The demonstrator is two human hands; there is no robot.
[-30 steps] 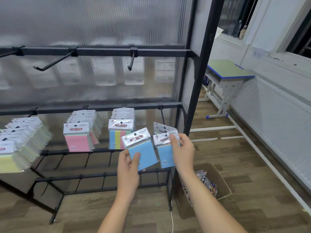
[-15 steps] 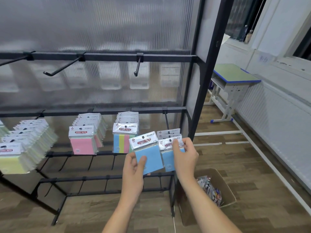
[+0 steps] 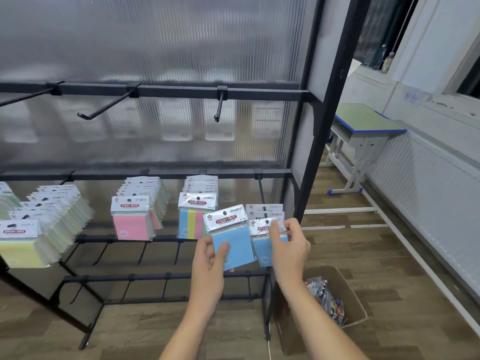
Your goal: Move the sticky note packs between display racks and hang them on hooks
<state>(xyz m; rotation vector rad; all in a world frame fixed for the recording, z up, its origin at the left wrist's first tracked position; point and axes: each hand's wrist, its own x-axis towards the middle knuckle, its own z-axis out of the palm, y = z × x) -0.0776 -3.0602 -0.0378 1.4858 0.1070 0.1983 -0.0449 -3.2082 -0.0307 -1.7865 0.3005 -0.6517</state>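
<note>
My left hand [image 3: 207, 266] grips a blue sticky note pack [image 3: 230, 237] by its lower left corner, off any hook and tilted. My right hand [image 3: 288, 245] pinches the front blue pack [image 3: 262, 245] of a few packs hanging on the rightmost hook [image 3: 261, 193] of the middle rail [image 3: 166, 174]. To the left on that rail hang stacks of striped packs [image 3: 196, 216], pink packs [image 3: 132, 219] and yellow-green packs [image 3: 31, 229]. The top rail [image 3: 176, 90] carries bare hooks [image 3: 218, 107].
A black rack post [image 3: 324, 126] stands just right of my hands. On the floor beside it is a cardboard box [image 3: 348, 289] with packaged items. Lower rack rails [image 3: 161, 276] with short hooks run below. A school desk [image 3: 363, 128] stands far right by the wall.
The view has tilted slightly upward, so everything sits lower in frame. Both hands keep their packs, and my right hand stays at the pack on the rightmost hook.
</note>
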